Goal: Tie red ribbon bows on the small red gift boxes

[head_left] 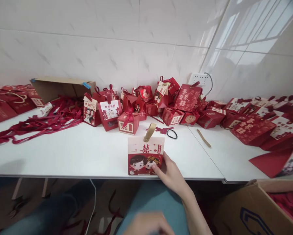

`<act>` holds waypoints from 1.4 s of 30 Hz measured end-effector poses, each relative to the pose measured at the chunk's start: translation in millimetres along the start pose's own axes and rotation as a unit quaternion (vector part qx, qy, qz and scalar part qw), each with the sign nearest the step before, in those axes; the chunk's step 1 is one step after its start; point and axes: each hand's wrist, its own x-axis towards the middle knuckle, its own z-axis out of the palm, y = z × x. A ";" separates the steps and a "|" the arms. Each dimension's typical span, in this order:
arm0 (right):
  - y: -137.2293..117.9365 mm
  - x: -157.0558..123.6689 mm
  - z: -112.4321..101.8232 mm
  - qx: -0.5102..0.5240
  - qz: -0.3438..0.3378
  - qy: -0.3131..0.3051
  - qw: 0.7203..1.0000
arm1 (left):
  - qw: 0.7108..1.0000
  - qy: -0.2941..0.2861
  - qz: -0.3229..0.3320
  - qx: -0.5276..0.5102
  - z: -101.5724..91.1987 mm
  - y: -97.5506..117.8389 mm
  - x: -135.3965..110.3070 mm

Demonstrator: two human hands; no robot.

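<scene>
At the table's front edge stands a red and cream gift box (145, 157) with a cartoon couple on its front and a gold ribbon loop (150, 132) on top. My right hand (172, 174) is closed on its right side, the thumb on the front face and the other fingers hidden behind. My left hand (150, 224) is low at the bottom of the view, over my lap and apart from the box. Motion smears it, so its fingers cannot be made out.
Finished red gift boxes (128, 121) crowd the back of the white table (63, 155). Dark red ribbons (60, 119) spill from a cardboard box (63, 85) at left. A black hair tie (172, 133) and a gold strip (203, 138) lie mid-table. An open carton (254, 209) stands lower right.
</scene>
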 end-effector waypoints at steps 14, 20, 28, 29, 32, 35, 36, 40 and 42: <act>-65.0 49.9 1.2 -0.095 -0.281 0.257 0.920 | 0.911 0.186 0.254 0.266 -65.2 43.0 133.8; -49.9 49.5 15.6 -0.107 -0.267 0.311 0.906 | 0.950 0.218 0.202 0.091 -56.7 32.4 130.6; -49.1 48.2 19.0 -0.121 -0.260 0.311 0.906 | 0.954 0.185 0.204 0.119 -55.4 37.9 128.6; -49.2 48.4 19.3 -0.122 -0.258 0.312 0.906 | 0.953 0.192 0.202 0.121 -54.6 36.8 129.6; -49.2 48.7 20.3 -0.122 -0.255 0.316 0.906 | 0.939 0.229 0.216 0.140 -51.4 31.2 131.4; -49.4 48.5 20.2 -0.124 -0.243 0.313 0.910 | 0.912 0.264 0.252 0.190 -49.0 26.4 131.4; -49.6 48.3 20.0 -0.125 -0.240 0.310 0.911 | 0.903 0.270 0.260 0.211 -48.6 25.6 131.3; -50.5 47.5 18.9 -0.124 -0.244 0.312 0.910 | 0.887 0.284 0.268 0.248 -48.1 25.1 131.5; -50.8 47.6 19.2 -0.115 -0.257 0.320 0.905 | 0.888 0.288 0.274 0.231 -48.3 24.7 131.4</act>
